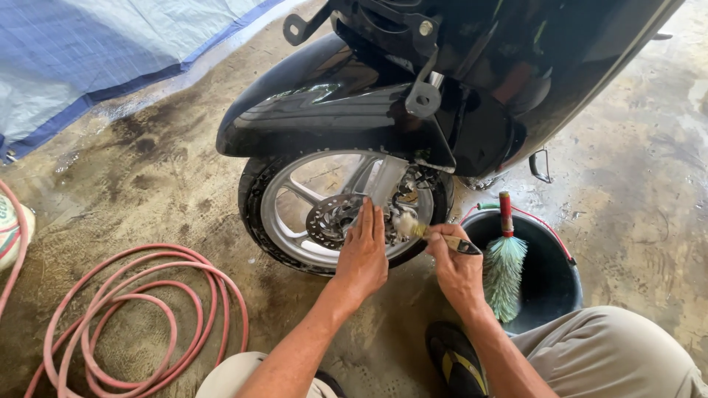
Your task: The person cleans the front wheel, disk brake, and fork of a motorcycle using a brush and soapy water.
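Observation:
A black scooter's front wheel (284,214) stands on wet concrete under its glossy black fender (317,110). The silver rim carries a brake disc (332,217). My left hand (363,254) rests flat, fingers together, against the wheel beside the disc and fork leg. My right hand (456,267) grips a small paintbrush (431,233) whose pale bristles touch the hub area by the brake caliper.
A black bucket (549,276) with a red handle stands at the right, holding a green bristle brush (505,269) with a red grip. A coiled pink hose (140,317) lies at the left. A blue tarp (96,44) covers the far left. My shoe (457,361) is below.

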